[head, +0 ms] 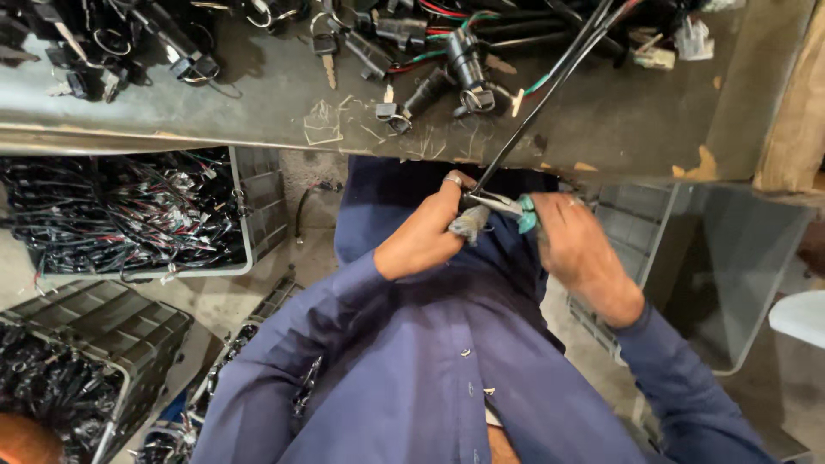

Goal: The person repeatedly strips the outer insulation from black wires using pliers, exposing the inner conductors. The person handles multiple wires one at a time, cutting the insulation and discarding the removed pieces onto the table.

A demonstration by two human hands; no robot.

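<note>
From the head camera, looking down over a dark blue buttoned shirt [447, 361], the left hand [423, 236] is curling closed around the lower end of a bundle of black sheathed cables [550, 90], with a frayed grey scrap of cloth or tape [470, 223] poking out beneath its fingers. The right hand [580, 253] is closing on the teal-handled pliers [507, 206], whose metal nose is meeting the bundle just beside the left thumb. The bundle is running up and away to the scratched grey metal bench [258, 103], where black cylindrical switch parts [468, 73] with red and green leads and a small brass key [329, 73] are lying. With the nose working so near the left fingers, a slip off the smooth sheath looks likely to nip skin, and too hard a squeeze could cut a conductor rather than the covering. Below the bench, grey ribbed plastic crates [258, 202] are holding tangled, glossy black wire looms [120, 215]; another dark crate [103, 322] is sitting lower left.
</note>
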